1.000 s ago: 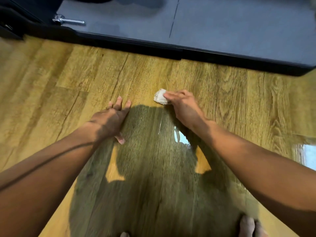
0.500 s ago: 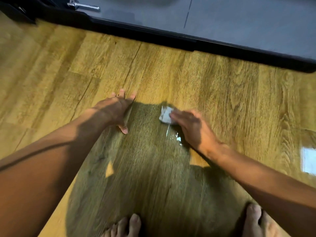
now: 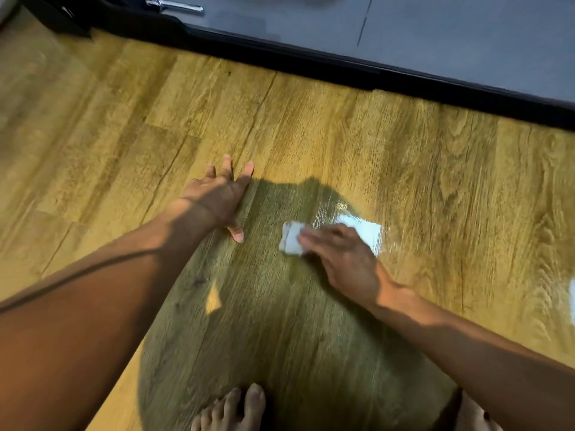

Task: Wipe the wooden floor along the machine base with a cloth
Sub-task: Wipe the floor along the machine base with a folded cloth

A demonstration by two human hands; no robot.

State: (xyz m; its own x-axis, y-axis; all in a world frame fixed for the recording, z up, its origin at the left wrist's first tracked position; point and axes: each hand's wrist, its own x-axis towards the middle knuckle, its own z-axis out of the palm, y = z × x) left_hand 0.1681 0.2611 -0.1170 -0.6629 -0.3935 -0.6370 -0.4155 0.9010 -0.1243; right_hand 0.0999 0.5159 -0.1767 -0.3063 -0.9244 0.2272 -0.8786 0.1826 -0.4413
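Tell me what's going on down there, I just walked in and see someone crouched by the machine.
A person is wiping the wooden floor with a small white cloth pressed under the right hand. The left hand is braced flat on the boards. The machine base runs along beyond them.

I see only the near strip of the grey machine base with black lower edge; the rest runs off the far edge. The small white folded cloth is motion-blurred, its right part hidden under the right hand. Bare toes cut off at near edge. Chrome lever is cropped.
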